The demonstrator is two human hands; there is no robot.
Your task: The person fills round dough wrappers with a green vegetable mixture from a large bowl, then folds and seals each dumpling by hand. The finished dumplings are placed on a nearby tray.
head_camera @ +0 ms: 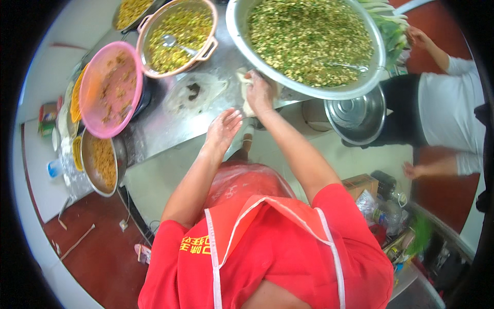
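Note:
My right hand (259, 92) lies over a piece of pale dough (249, 110) at the steel table's front edge. Its fingers curl down at the dough's far end; blur hides whether they grip it. Just left and nearer to me, my left hand (224, 127) hovers with palm turned inward, holding nothing and dusted with flour. On the table beyond it spreads a thin, translucent sheet of dough (177, 98) with a dark, ragged patch in its middle. A large metal basin (305, 83) of chopped green-and-yellow filling (312, 42) stands beyond my right hand, with a spoon (353, 67) in it.
Left on the steel table (154, 135) stand a pink basin (133, 116) with food remnants, a handled colander (210, 52) of filling with a spoon, and a bowl (119, 162) of brown crumbly food. A metal pot (347, 133) and another person (444, 112) are at right.

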